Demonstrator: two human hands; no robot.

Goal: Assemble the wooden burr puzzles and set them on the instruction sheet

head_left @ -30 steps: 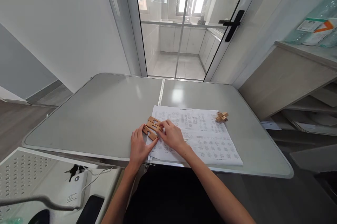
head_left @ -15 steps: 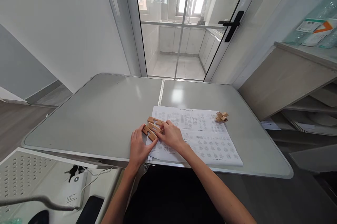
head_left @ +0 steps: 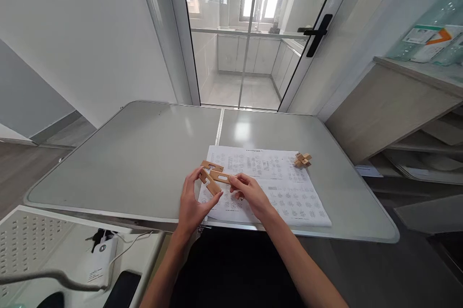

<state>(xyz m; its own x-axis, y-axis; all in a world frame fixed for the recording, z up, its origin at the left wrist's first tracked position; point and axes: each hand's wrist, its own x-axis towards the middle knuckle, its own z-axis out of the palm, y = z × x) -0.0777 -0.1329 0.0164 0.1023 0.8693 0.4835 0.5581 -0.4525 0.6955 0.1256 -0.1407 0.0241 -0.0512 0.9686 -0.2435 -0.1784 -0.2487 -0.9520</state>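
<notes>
My left hand (head_left: 191,202) grips a flat notched wooden puzzle piece (head_left: 210,183) by its two ends, between thumb and fingers. My right hand (head_left: 253,194) pinches one end of a second wooden puzzle piece (head_left: 220,176), which has a long slot through its middle. Its far end comes close to the left hand's piece; whether they touch I cannot tell. Just beyond them a third notched piece (head_left: 213,166) lies at the left edge of a printed sheet (head_left: 289,189) covered in small diagrams. Both hands are over the sheet's left side.
An assembled wooden burr puzzle (head_left: 302,160) sits at the sheet's upper right corner. The grey folding table (head_left: 162,144) has a seam down its middle. At lower left, a white surface (head_left: 43,231) carries a power bank (head_left: 103,259), cables and a phone (head_left: 123,288). Shelves stand at right.
My right hand has lifted the slotted piece and shifted slightly right with it. My left hand has raised and tilted its notched piece. The third piece stays on the sheet.
</notes>
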